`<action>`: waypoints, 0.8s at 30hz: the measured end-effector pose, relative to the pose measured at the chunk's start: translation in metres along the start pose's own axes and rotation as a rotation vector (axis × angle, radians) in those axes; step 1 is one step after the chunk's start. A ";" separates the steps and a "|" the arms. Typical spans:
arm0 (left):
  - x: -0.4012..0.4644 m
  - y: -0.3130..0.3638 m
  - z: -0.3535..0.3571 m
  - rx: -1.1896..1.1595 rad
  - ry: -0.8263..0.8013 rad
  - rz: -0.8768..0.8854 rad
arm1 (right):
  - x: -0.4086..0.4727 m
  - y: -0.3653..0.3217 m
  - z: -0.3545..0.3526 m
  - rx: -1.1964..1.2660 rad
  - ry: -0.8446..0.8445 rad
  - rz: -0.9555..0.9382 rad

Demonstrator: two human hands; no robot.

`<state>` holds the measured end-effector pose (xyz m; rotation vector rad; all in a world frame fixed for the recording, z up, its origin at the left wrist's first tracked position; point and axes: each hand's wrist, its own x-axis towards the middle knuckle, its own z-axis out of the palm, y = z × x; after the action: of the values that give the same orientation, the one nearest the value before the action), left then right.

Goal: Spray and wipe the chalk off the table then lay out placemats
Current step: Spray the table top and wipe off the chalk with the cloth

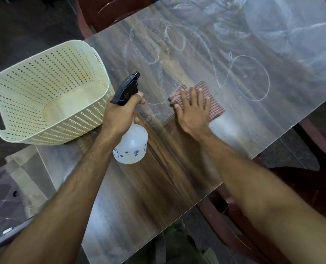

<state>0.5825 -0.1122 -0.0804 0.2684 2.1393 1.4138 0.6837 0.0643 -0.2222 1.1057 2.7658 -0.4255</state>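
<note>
Gripping the neck of the spray bottle point(130, 143) with left hand point(120, 115), fingers point(139, 101) curled round it, nozzle aimed across the bench point(158, 178). Pressing the checked cloth point(206, 98) flat with right hand point(193, 109), fingers spread straight, beside looping chalk marks point(242, 79). Perforated cream basket point(44, 88) at the bench's left edge.

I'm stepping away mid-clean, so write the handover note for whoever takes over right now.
Left hand grips the spray bottle by its black trigger head, held over the table.
Right hand presses flat on the checked cloth, which lies on the table.
Cream perforated basket stands on the table's left corner.
Done: the near strip looks free of chalk.
Left: chalk loops beyond the cloth and smears further back need wiping. No placemats are in view or laid.
</note>
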 end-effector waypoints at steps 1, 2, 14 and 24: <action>0.001 0.001 0.000 -0.006 0.003 -0.002 | 0.001 -0.020 0.004 -0.011 -0.016 -0.072; 0.002 0.003 0.000 -0.013 0.008 -0.005 | -0.005 -0.039 0.012 -0.035 -0.028 -0.162; 0.016 0.018 -0.005 -0.031 0.025 0.038 | -0.020 0.000 0.005 -0.080 -0.025 -0.235; 0.021 0.020 0.000 -0.065 0.045 0.032 | -0.015 -0.085 0.027 -0.120 -0.066 -0.503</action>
<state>0.5624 -0.0937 -0.0699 0.2490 2.1289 1.5182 0.6365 -0.0123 -0.2271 0.3516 2.9404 -0.3306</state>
